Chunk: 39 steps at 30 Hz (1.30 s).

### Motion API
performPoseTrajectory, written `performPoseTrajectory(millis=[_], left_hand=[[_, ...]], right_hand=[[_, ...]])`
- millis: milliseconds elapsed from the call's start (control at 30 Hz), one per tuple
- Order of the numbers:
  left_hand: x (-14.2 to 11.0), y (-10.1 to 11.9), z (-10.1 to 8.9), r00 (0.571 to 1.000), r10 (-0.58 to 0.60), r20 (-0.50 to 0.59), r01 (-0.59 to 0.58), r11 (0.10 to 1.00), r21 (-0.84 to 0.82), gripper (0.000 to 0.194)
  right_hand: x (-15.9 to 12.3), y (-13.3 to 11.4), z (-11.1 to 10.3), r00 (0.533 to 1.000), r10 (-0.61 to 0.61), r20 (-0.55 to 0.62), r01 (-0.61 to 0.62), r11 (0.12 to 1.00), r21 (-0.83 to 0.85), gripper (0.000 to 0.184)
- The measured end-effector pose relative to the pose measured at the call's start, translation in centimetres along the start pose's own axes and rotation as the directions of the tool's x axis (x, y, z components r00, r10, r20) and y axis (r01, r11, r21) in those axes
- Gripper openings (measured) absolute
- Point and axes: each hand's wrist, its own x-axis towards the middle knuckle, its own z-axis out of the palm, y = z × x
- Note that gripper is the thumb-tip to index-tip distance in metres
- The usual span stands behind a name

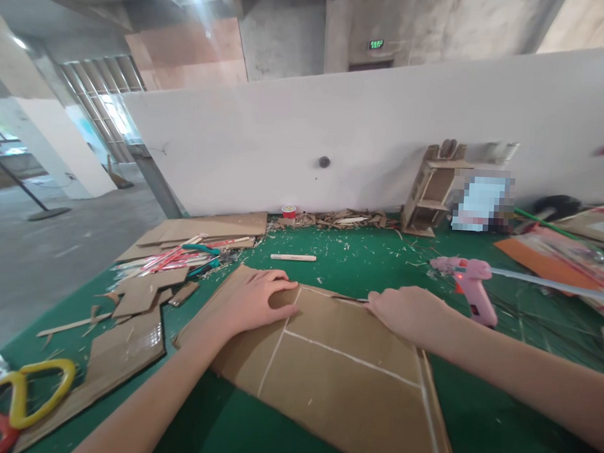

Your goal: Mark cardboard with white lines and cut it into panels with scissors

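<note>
A large brown cardboard sheet (336, 368) with white glue lines lies on the green table (371, 256) in front of me. My left hand (259, 297) presses flat on its far left corner, fingers together and curled over the edge. My right hand (406, 311) is closed at the sheet's far edge, pinching a thin dark strip or blade (351, 299) that lies along that edge; what it is I cannot make out.
A pink glue gun (469, 287) stands right of my right hand. Cardboard offcuts (139, 293), pliers and red sticks lie at left, yellow-handled scissors (29, 391) at the near left. A wooden stick (293, 257), a cardboard model (431, 192) and a white wall lie beyond.
</note>
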Motion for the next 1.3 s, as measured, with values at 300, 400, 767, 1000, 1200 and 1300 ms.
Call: performPoseTrajectory(millis=[300, 400, 767, 1000, 1200, 1300], left_hand=[[0.3, 0.0, 0.4, 1.000, 0.028, 0.007, -0.028, 1.000, 0.008, 0.057], [0.2, 0.4, 0.0, 1.000, 0.031, 0.004, -0.031, 0.999, 0.015, 0.055], [0.0, 0.2, 0.0, 1.000, -0.022, -0.002, 0.022, 1.000, -0.003, 0.057], [0.3, 0.0, 0.3, 1.000, 0.002, 0.007, -0.002, 1.000, -0.016, 0.059], [0.4, 0.0, 0.3, 1.000, 0.026, 0.015, -0.026, 1.000, -0.015, 0.058], [0.3, 0.1, 0.3, 1.000, 0.020, 0.014, -0.019, 1.000, -0.015, 0.058]], right_hand=[[0.3, -0.5, 0.6, 0.999, -0.010, -0.031, 0.011, 0.999, 0.031, 0.020], [0.2, -0.5, 0.4, 0.999, -0.008, -0.040, 0.009, 0.999, 0.031, 0.019], [-0.8, 0.2, 0.1, 1.000, 0.009, -0.020, -0.008, 1.000, 0.030, 0.022], [-0.5, 0.0, -0.2, 1.000, 0.004, 0.008, -0.004, 0.999, 0.045, 0.022], [-0.1, -0.2, 0.3, 1.000, 0.007, -0.016, -0.006, 0.999, 0.045, 0.022], [-0.2, -0.3, 0.8, 0.999, 0.016, -0.036, -0.015, 1.000, 0.027, 0.023]])
